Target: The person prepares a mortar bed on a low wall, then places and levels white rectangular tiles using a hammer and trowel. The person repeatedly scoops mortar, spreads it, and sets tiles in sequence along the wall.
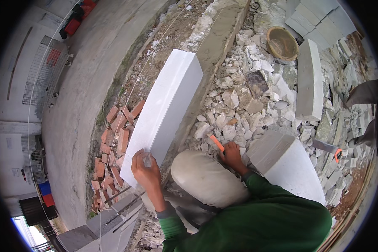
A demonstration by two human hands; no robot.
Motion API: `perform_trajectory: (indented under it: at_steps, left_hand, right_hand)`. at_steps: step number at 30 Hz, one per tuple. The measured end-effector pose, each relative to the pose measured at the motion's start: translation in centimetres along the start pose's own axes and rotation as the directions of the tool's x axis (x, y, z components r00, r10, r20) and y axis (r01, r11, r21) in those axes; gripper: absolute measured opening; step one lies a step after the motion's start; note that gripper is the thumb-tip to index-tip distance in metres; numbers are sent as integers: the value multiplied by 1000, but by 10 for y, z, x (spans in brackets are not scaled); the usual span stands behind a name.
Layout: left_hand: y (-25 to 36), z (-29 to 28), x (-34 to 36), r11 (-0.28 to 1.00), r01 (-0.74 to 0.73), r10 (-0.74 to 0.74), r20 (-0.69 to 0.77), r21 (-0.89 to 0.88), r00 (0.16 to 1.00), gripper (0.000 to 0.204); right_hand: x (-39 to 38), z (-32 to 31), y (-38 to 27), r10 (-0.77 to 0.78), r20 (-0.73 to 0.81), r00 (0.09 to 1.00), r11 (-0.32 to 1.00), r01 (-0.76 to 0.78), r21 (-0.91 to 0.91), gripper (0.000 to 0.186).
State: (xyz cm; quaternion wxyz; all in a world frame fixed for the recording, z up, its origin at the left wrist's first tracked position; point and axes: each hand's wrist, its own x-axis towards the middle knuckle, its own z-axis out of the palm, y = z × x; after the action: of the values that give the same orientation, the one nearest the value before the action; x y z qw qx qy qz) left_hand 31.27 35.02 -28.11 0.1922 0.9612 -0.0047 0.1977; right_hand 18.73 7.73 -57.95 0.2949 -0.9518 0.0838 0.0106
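A long white lightweight concrete block [166, 113] lies on the low mortar-topped wall before me. At its near end is my left hand [147, 170], fingers curled around a small see-through object [147, 159] whose kind I cannot make out. My right hand [232, 156] is closed around a slim orange tool [217, 143], held above the rubble; its working end is not clear. Between my hands shows my pale-trousered knee [208, 178]. Beside my right forearm stands another white block [287, 168], with a greyish end face.
Broken rubble [239, 101] covers the ground to the right, with a brown basin [282, 43], a grey block [310, 82] and an orange-handled saw [328, 148]. Red bricks [122, 140] lie to the left. A string line [140, 75] runs beside the block. Stacked blocks [321, 21] stand far right.
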Motion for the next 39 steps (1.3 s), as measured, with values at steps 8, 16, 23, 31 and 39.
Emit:
perform_trajectory:
  at_steps: [8, 16, 23, 31, 39]
  left_hand:
    - [3, -11, -3, 999, 20, -20, 3, -31, 1000, 20]
    - [-13, -1, -9, 998, 56, -57, 16, 37, 998, 22]
    - [-16, -6, -12, 1000, -6, 4, -85, -26, 996, 20]
    - [-20, -9, -16, 997, 33, -35, -30, -66, 999, 19]
    - [-14, -35, -35, 988, -57, 34, -157, -144, 987, 23]
  right_hand:
    - [-1, -1, -2, -46, -37, 998, 999, 46, -17, 37]
    - [0, -2, -3, -39, -16, 999, 998, 38, -46, 36]
    - [-1, 0, -2, -19, 1, 1000, 998, 19, -59, 32]
    - [-1, -4, -7, -50, -69, 996, 998, 48, -35, 30]
    - [6, 14, 16, 42, 59, 997, 999, -40, -35, 27]
